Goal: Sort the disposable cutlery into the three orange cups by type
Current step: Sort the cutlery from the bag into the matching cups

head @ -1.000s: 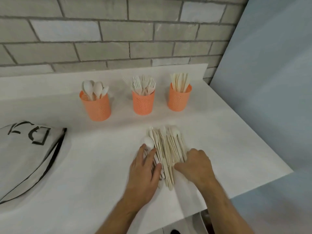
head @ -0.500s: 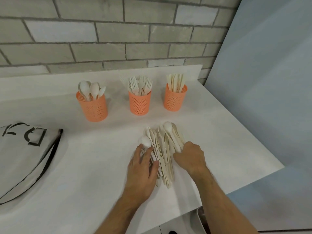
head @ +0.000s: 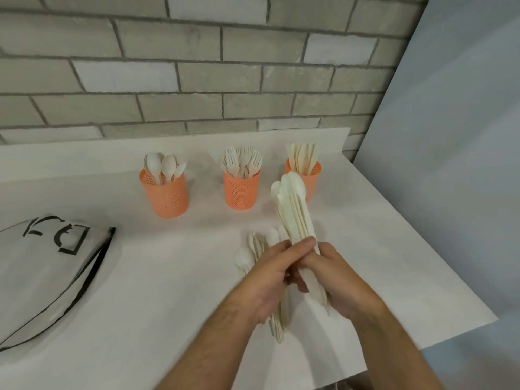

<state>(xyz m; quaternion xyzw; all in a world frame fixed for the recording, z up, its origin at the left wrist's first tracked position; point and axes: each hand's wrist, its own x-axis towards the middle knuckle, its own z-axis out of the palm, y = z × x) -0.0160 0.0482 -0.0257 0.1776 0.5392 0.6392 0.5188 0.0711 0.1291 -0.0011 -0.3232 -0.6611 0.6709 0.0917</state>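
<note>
Three orange mesh cups stand in a row: the left cup (head: 166, 197) holds spoons, the middle cup (head: 241, 191) holds forks, the right cup (head: 313, 180) holds knives. A bundle of pale cutlery (head: 294, 212) is lifted off the table, its spoon ends pointing up and away. My right hand (head: 346, 282) grips the bundle's handles. My left hand (head: 270, 277) curls round the same bundle from the left. The loose cutlery pile (head: 253, 249) lies on the white table (head: 168, 277) under my hands, partly hidden.
A grey fabric bag (head: 47, 266) with black lettering and a black strap lies at the left. A brick wall runs behind the cups. The table's right edge slants away beside a pale blue wall (head: 450, 164).
Both hands were pressing flat on the pile; now they have lifted a bundle of cutlery off the table and hold it together, tilted upward. The camera moved closer.
</note>
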